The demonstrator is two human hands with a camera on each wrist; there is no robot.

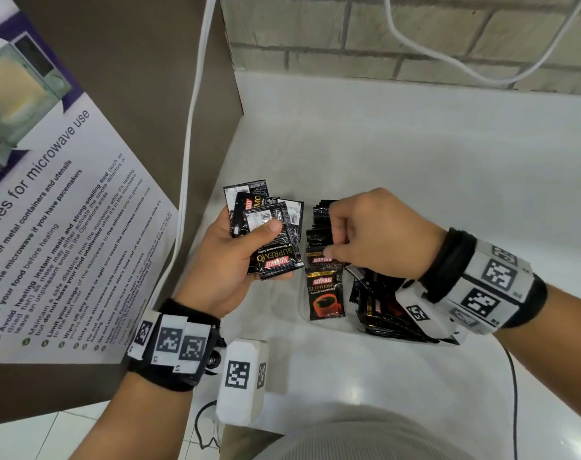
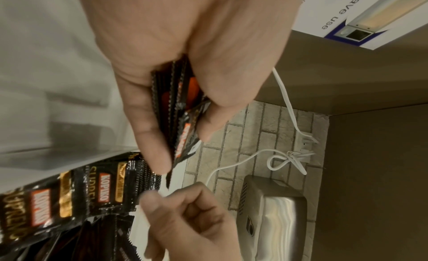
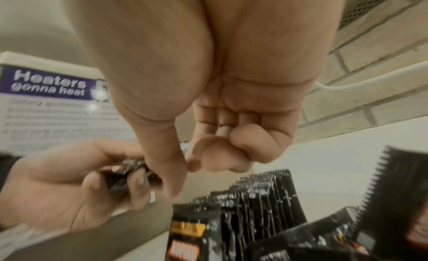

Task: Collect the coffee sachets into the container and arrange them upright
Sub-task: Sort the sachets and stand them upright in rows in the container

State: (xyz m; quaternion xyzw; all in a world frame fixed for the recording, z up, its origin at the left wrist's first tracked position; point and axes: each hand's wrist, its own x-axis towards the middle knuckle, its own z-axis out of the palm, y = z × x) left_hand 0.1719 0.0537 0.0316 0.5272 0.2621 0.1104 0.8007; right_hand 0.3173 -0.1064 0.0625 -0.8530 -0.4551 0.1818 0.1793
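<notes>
Left hand grips a sachet bunch; right hand, fingers curled and holding nothing, hovers over upright sachets.

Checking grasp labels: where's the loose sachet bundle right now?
Head view, left of centre: the sachet bundle is gripped in the left hand, beside the upright sachets.

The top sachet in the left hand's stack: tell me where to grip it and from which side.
Pinch the top sachet at its free lower edge, near the Kopiko logo, coming from the right. The left hand's thumb pins its upper part, and the palm blocks the left side.
</notes>
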